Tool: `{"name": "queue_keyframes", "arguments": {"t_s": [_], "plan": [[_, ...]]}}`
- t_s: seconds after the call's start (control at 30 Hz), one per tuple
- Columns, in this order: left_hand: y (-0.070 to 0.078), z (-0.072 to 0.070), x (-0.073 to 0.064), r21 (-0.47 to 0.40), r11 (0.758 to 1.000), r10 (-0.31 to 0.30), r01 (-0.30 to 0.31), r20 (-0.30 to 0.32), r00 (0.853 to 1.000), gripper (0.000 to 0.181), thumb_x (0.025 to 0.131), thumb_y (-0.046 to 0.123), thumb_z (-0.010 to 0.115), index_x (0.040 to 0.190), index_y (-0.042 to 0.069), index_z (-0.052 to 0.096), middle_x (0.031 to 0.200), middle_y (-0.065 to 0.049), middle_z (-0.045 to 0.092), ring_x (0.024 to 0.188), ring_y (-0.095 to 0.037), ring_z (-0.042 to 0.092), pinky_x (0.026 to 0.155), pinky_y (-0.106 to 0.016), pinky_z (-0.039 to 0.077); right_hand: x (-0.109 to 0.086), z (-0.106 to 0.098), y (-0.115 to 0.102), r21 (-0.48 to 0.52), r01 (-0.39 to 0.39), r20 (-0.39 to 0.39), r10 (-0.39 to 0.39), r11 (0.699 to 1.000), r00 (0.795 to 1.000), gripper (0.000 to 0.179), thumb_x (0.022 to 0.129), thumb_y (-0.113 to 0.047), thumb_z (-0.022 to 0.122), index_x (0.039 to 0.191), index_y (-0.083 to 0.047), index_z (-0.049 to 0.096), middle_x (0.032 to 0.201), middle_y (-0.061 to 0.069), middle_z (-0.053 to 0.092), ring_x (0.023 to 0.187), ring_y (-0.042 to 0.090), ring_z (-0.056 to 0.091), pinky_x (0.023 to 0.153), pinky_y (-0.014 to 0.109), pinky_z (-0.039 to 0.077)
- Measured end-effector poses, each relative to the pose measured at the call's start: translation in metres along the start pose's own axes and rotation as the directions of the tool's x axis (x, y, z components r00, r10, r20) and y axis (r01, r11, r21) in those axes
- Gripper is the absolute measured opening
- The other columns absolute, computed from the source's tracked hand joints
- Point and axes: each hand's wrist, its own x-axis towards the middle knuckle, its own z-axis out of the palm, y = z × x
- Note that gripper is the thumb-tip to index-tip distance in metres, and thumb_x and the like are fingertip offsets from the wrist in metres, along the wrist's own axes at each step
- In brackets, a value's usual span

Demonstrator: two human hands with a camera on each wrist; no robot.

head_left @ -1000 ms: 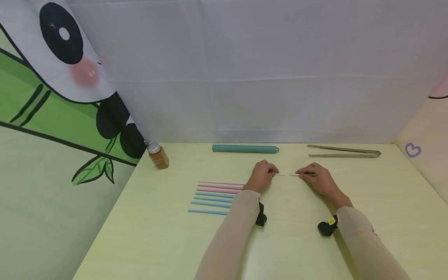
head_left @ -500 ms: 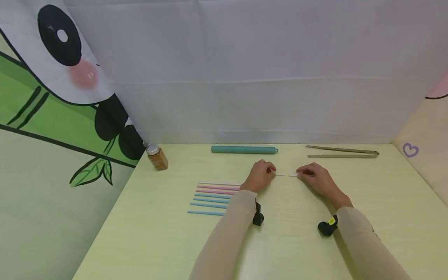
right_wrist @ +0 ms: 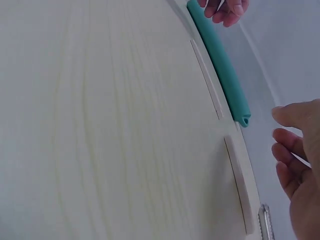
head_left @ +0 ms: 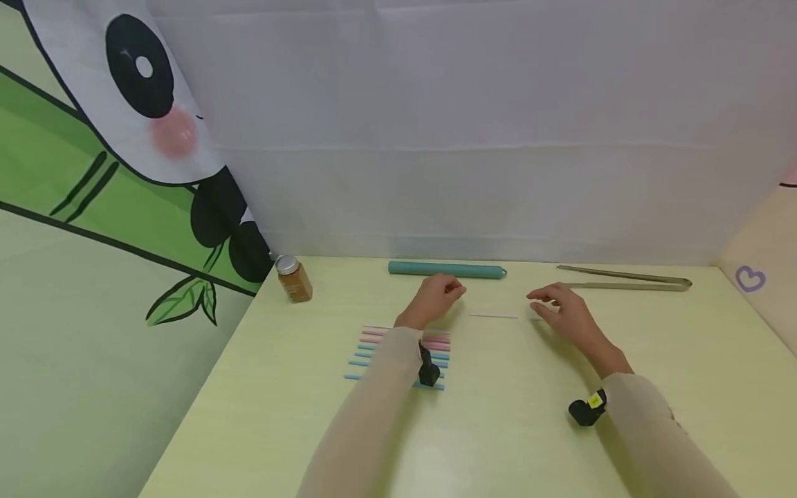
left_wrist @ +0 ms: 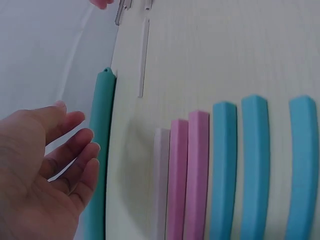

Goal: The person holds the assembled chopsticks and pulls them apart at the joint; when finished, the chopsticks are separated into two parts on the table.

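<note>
Two thin white sticks lie end to end on the table between the hands. The left white stick (head_left: 493, 315) is in plain sight in the head view. Much of the right white stick (right_wrist: 240, 185) is hidden there by the right hand, but the right wrist view shows it. My left hand (head_left: 434, 301) hovers with loosely bent fingers and holds nothing, near a teal rod (head_left: 447, 270). Over the right white stick, my right hand (head_left: 566, 318) has thumb and fingers apart, holding nothing. Below the left forearm is a row of white, pink (left_wrist: 197, 165) and blue sticks (left_wrist: 255, 165), partly covered.
Metal tongs (head_left: 635, 286) lie at the back right, partly behind the right hand. A small jar with a silver lid (head_left: 295, 279) and orange-brown contents stands at the back left. A white cloth wall (head_left: 467, 173) rises behind the table's back edge.
Both hands have let go of the white sticks, which stay on the table. My left hand has moved left and slightly up; the right hand's thumb and fingers have spread.
</note>
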Motion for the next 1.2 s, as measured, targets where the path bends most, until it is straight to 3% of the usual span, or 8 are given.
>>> {"name": "queue_keyframes", "arguments": {"t_s": [0.3, 0.6, 0.87, 1.07, 1.2], "plan": [[-0.029, -0.037, -0.029, -0.041, 0.998, -0.048, 0.047, -0.019, 0.999, 0.029, 0.1, 0.028, 0.052, 0.108, 0.005, 0.068, 0.098, -0.01, 0.067, 0.075, -0.016, 0.05, 0.07, -0.03, 0.043, 0.008, 0.024, -0.028, 0.035, 0.116, 0.001, -0.116, 0.993, 0.993, 0.021, 0.093, -0.01, 0.062, 0.111, -0.003, 0.066, 0.11, 0.012, 0.06, 0.101, 0.031, 0.058, 0.083, 0.048, 0.047], [-0.066, -0.063, -0.067, -0.042, 0.991, -0.131, 0.13, -0.014, 0.991, 0.023, 0.097, 0.026, 0.057, 0.106, 0.008, 0.069, 0.1, -0.004, 0.067, 0.088, -0.016, 0.056, 0.083, -0.035, 0.048, 0.011, 0.051, -0.05, 0.106, 0.123, 0.061, -0.13, 0.987, 0.99, 0.022, 0.092, -0.009, 0.063, 0.112, -0.002, 0.065, 0.108, 0.011, 0.061, 0.099, 0.028, 0.059, 0.083, 0.045, 0.049], [-0.089, -0.07, -0.09, -0.042, 0.976, -0.212, 0.213, 0.042, 0.976, 0.014, 0.094, 0.023, 0.063, 0.1, 0.012, 0.068, 0.099, -0.001, 0.066, 0.089, -0.016, 0.055, 0.088, -0.035, 0.048, 0.015, 0.076, -0.066, 0.153, 0.132, 0.122, -0.151, 0.979, 0.981, 0.022, 0.091, -0.009, 0.065, 0.111, -0.002, 0.065, 0.103, 0.008, 0.063, 0.095, 0.022, 0.06, 0.083, 0.037, 0.051], [-0.089, -0.07, -0.094, -0.07, 0.977, -0.195, 0.2, 0.069, 0.978, 0.01, 0.092, 0.017, 0.065, 0.099, 0.011, 0.068, 0.097, -0.002, 0.064, 0.088, -0.016, 0.054, 0.085, -0.033, 0.047, 0.016, 0.093, -0.076, 0.184, 0.101, 0.171, -0.133, 0.978, 0.976, 0.021, 0.092, -0.012, 0.063, 0.111, -0.004, 0.065, 0.104, 0.006, 0.063, 0.095, 0.02, 0.059, 0.085, 0.037, 0.05], [-0.089, -0.068, -0.093, -0.041, 0.985, -0.162, 0.165, 0.064, 0.985, 0.006, 0.09, 0.015, 0.067, 0.094, 0.01, 0.069, 0.092, -0.002, 0.061, 0.086, -0.015, 0.051, 0.082, -0.031, 0.045, 0.018, 0.102, -0.079, 0.185, 0.075, 0.208, -0.114, 0.98, 0.972, 0.021, 0.093, -0.015, 0.062, 0.111, -0.005, 0.065, 0.106, 0.005, 0.063, 0.098, 0.019, 0.059, 0.088, 0.039, 0.049]]}}
